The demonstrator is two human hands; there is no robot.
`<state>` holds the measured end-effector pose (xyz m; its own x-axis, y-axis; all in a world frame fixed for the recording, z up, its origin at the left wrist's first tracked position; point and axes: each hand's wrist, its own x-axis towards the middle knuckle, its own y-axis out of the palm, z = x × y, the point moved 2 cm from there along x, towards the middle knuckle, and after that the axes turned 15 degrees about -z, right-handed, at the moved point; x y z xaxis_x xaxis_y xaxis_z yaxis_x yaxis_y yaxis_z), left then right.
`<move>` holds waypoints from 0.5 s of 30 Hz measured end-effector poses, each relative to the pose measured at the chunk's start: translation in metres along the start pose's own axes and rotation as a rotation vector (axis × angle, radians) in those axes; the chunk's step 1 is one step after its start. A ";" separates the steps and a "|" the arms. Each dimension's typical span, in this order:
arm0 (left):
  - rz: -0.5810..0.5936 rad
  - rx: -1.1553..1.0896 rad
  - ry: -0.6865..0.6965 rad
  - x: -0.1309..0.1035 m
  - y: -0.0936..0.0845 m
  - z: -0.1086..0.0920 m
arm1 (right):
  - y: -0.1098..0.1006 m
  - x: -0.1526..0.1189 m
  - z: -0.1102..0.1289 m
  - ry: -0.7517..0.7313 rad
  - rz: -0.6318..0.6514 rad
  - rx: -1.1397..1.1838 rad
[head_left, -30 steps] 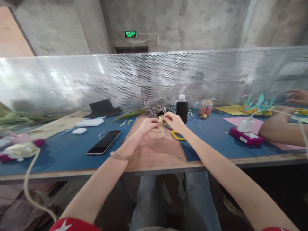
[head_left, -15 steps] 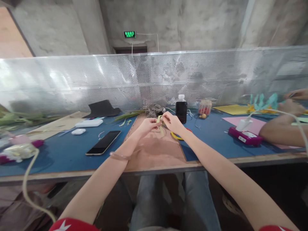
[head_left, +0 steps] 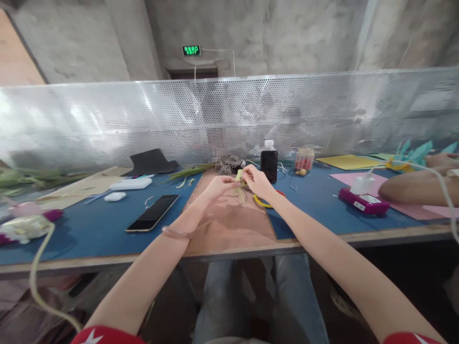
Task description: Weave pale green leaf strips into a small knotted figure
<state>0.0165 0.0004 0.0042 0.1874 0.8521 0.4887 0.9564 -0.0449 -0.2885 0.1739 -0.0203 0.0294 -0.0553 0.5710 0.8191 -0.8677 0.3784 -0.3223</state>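
Both my hands meet over a brown board (head_left: 229,224) in the middle of the blue table (head_left: 100,224). My left hand (head_left: 219,184) and my right hand (head_left: 255,180) pinch a small pale green leaf strip piece (head_left: 239,177) between their fingertips; thin strands of it hang down toward the board. A clear bangle sits on my left wrist. Just behind my right hand lie yellow-handled scissors (head_left: 263,202), partly hidden by the hand.
A black phone (head_left: 152,212), a white case (head_left: 131,183) and white earbuds case (head_left: 114,196) lie left. A dark bottle (head_left: 268,163), a twine bundle (head_left: 228,165) and a small jar (head_left: 303,159) stand behind. A co-worker's arm (head_left: 412,188) rests right, near a magenta device (head_left: 364,202). A perforated metal screen backs the table.
My hands have stayed together on the green piece, shifting slightly up and left. The co-worker's arm at the right has slid further right.
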 end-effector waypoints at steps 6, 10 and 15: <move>-0.014 0.008 -0.006 -0.002 0.002 -0.005 | -0.001 0.001 0.000 0.058 -0.042 0.034; -0.010 0.021 -0.017 -0.002 0.002 -0.004 | -0.002 0.002 -0.001 0.073 -0.051 0.046; 0.015 0.038 -0.022 -0.003 0.001 -0.002 | -0.001 0.004 -0.001 0.106 -0.065 0.078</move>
<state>0.0178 -0.0033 0.0043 0.1960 0.8627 0.4662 0.9444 -0.0380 -0.3267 0.1755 -0.0177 0.0324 0.0510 0.6226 0.7809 -0.9039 0.3613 -0.2291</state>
